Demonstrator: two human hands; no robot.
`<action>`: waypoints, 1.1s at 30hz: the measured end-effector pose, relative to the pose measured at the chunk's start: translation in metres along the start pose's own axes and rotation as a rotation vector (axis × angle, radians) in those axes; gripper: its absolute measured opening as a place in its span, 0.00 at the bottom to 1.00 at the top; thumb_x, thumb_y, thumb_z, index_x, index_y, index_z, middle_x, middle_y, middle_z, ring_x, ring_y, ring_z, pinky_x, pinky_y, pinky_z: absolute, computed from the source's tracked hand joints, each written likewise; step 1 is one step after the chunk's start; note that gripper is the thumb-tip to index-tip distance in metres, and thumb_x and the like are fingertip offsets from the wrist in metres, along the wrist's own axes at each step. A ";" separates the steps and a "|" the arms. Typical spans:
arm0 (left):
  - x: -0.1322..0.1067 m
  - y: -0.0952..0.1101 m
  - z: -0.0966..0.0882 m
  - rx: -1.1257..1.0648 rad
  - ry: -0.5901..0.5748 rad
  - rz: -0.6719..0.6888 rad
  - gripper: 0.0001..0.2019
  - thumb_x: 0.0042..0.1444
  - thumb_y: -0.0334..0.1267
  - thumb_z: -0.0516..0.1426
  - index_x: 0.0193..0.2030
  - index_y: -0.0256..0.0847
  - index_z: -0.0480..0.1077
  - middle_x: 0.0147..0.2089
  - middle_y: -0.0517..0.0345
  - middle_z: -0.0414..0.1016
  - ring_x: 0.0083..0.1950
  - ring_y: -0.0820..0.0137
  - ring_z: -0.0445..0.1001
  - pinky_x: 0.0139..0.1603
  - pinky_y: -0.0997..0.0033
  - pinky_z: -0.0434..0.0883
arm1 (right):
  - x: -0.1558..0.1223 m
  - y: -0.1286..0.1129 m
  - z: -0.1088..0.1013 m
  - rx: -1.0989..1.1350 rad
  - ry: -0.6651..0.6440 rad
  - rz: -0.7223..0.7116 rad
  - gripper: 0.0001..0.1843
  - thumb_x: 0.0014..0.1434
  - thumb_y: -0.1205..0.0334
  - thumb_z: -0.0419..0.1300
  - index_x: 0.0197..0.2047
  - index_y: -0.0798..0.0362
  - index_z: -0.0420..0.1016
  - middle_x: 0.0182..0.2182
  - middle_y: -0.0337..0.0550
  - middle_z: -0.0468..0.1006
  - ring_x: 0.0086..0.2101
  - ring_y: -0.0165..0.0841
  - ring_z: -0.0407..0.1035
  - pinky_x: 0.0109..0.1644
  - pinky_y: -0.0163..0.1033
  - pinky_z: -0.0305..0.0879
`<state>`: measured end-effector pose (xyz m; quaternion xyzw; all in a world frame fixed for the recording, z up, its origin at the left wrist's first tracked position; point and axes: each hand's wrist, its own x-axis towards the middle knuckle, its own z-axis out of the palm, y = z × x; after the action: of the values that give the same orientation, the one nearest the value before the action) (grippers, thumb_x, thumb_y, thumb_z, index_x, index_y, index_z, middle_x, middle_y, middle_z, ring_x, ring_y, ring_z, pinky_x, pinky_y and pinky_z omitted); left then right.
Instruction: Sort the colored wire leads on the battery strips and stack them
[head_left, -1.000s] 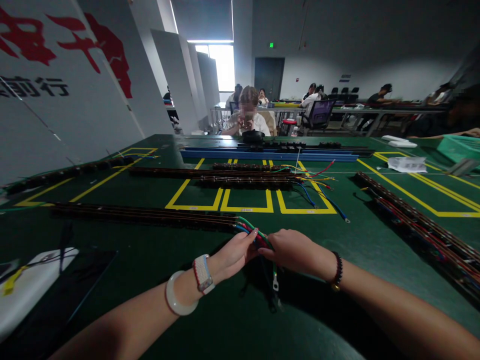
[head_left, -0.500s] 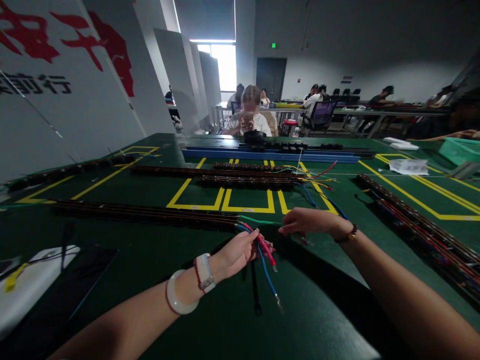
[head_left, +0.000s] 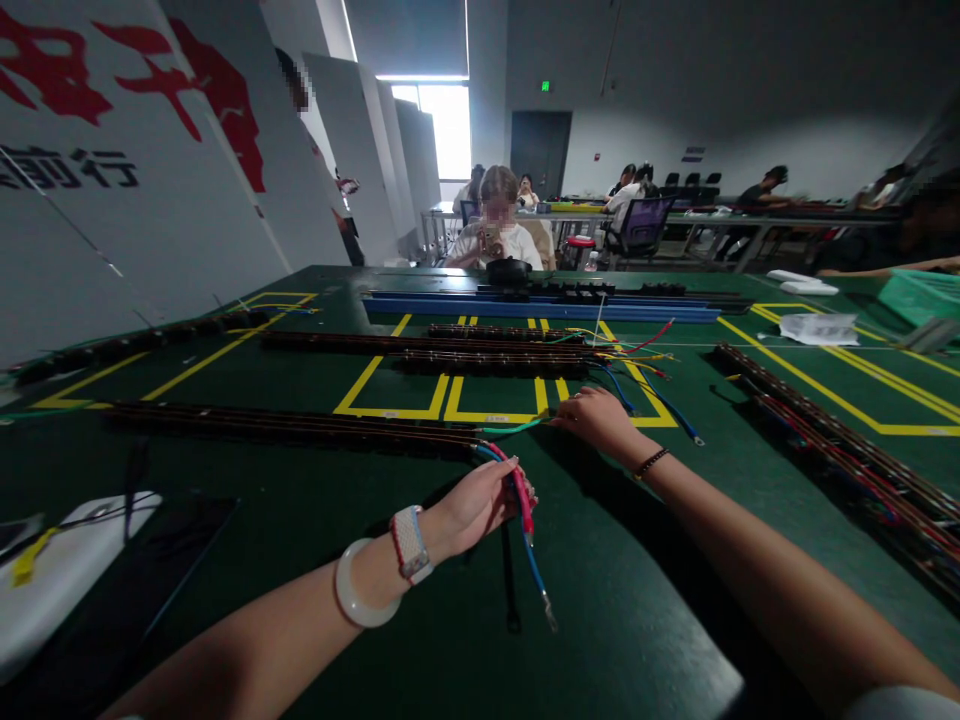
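A long dark wired strip point(head_left: 300, 427) lies across the green table point(head_left: 645, 610) in front of me, with coloured wires leaving its right end. My left hand point(head_left: 480, 505) is closed on the red and blue wires point(head_left: 525, 520), which hang down past my fingers beside a black one. My right hand point(head_left: 596, 415) is stretched farther out and pinches the tip of the green wire point(head_left: 514, 430), holding it out to the right. A white bangle and a watch sit on my left wrist.
More dark strips point(head_left: 487, 360) with loose coloured wires lie in yellow-taped boxes ahead, another bundle point(head_left: 847, 450) runs along the right. A blue rail point(head_left: 540, 310) crosses the far edge. A white tray point(head_left: 52, 580) sits at the left. People sit at tables behind.
My right hand left the wire bundle, drew the green wire out and carried it away to the right and farther from me. My left hand stayed, still gripping the red and blue wires.
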<state>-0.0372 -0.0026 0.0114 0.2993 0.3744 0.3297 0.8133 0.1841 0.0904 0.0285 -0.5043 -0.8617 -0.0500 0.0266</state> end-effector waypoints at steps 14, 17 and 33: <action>0.003 -0.002 0.002 -0.121 -0.009 0.008 0.10 0.61 0.35 0.48 0.40 0.34 0.69 0.39 0.48 0.76 0.42 0.66 0.74 0.51 0.60 0.68 | -0.031 -0.057 -0.055 0.609 -0.277 -0.586 0.12 0.60 0.59 0.59 0.46 0.51 0.75 0.37 0.42 0.76 0.37 0.31 0.68 0.43 0.36 0.62; 0.004 -0.002 -0.002 -0.208 -0.079 0.027 0.14 0.59 0.35 0.46 0.40 0.31 0.70 0.39 0.44 0.76 0.43 0.64 0.75 0.53 0.57 0.67 | -0.027 -0.051 -0.052 0.633 -0.211 -0.541 0.12 0.62 0.59 0.57 0.46 0.52 0.76 0.40 0.45 0.77 0.40 0.32 0.69 0.46 0.37 0.62; 0.005 -0.006 0.005 -0.126 -0.008 0.072 0.09 0.61 0.28 0.47 0.34 0.34 0.67 0.36 0.44 0.78 0.42 0.64 0.78 0.57 0.53 0.65 | 0.023 -0.084 -0.054 0.373 0.127 -0.223 0.24 0.67 0.48 0.46 0.35 0.56 0.75 0.26 0.44 0.74 0.26 0.29 0.64 0.29 0.34 0.47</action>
<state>-0.0288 -0.0038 0.0081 0.2619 0.3388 0.3804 0.8197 0.0996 0.0633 0.0791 -0.3880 -0.9031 0.0760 0.1677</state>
